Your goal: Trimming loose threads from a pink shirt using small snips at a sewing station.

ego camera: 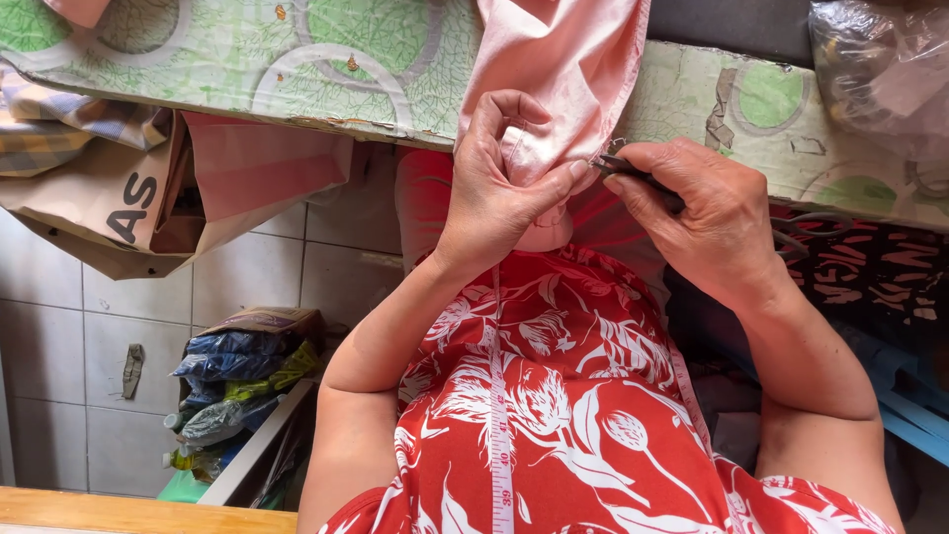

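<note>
A table (247, 69) covered with a green patterned sheet is spanning the upper part of the view, its worn edge running down toward the right. Below it, a pale tiled floor (247, 277) is showing at left. The person's red dress with white flowers (563, 396) is filling the lower centre, and a white measuring tape (501, 435) is hanging down its front.

A pink garment (563, 59) is draping over the table edge and hanging down between the hands. The left hand (499, 188) is gripping a bunched fold of this cloth, fingers curled over the top and thumb pressing from below. The right hand (707, 213) is closing around a small dark tool (633, 174), possibly thread snips or a seam ripper, though the shape is hard to make out; its tip is meeting the garment's edge just beside the left thumb.

At left, a brown paper bag (119, 208) is sagging beneath the table edge. Lower down, a pile of bagged goods (232, 381) is resting on the floor. A clear plastic bag (880, 59) is lying at the upper right corner of the table.
</note>
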